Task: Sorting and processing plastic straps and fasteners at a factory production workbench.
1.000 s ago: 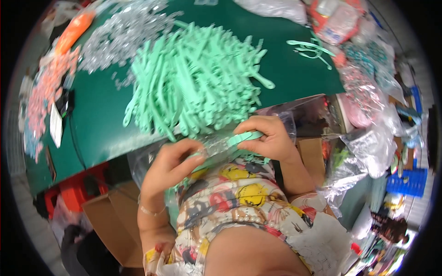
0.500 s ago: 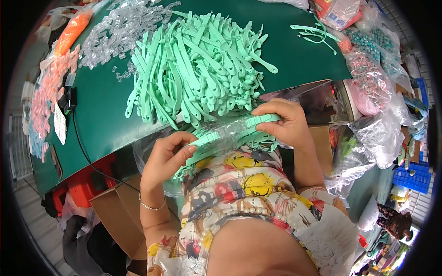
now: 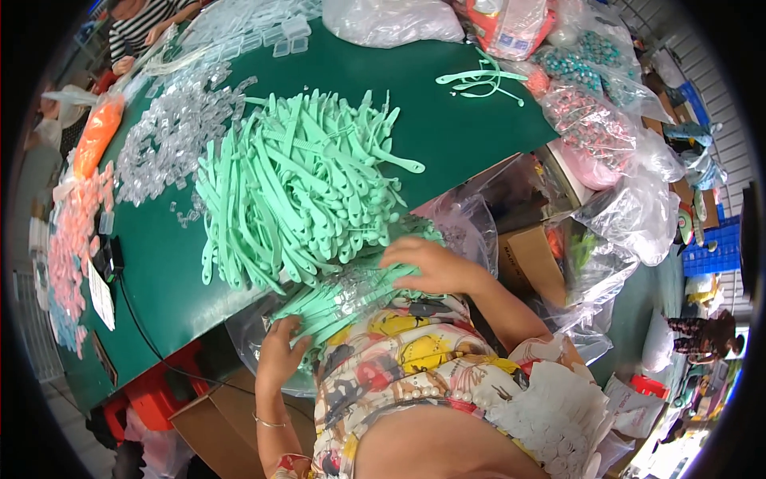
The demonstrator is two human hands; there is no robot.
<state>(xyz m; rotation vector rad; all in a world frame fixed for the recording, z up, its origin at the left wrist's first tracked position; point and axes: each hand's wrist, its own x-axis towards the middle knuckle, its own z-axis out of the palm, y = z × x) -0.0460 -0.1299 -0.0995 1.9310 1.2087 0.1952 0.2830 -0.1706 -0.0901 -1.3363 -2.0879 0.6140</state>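
Note:
A heap of mint-green plastic straps (image 3: 307, 176), with toothed bands and rounded ends, covers the near part of the green table. Below its edge, more green straps with clear pieces at their middles (image 3: 347, 299) lie in a clear plastic bag at my lap. My left hand (image 3: 278, 351) is beside the left end of these straps, thumb and fingers apart, with nothing seen in it. Over their right end is my right hand (image 3: 427, 265), its thumb and fingers spread and no strap gripped between them. The straps partly cover one another.
Small clear plastic pieces (image 3: 171, 140) are heaped left of the straps, with pink pieces (image 3: 76, 231) farther left. A black cable (image 3: 148, 319) hangs over the table edge. Filled bags (image 3: 594, 132) line the right side. A person in stripes (image 3: 152, 24) sits far left.
Both hands have let go of the green strap they held stretched between them and moved down and apart. The view has shifted, bringing a person at the far left into sight.

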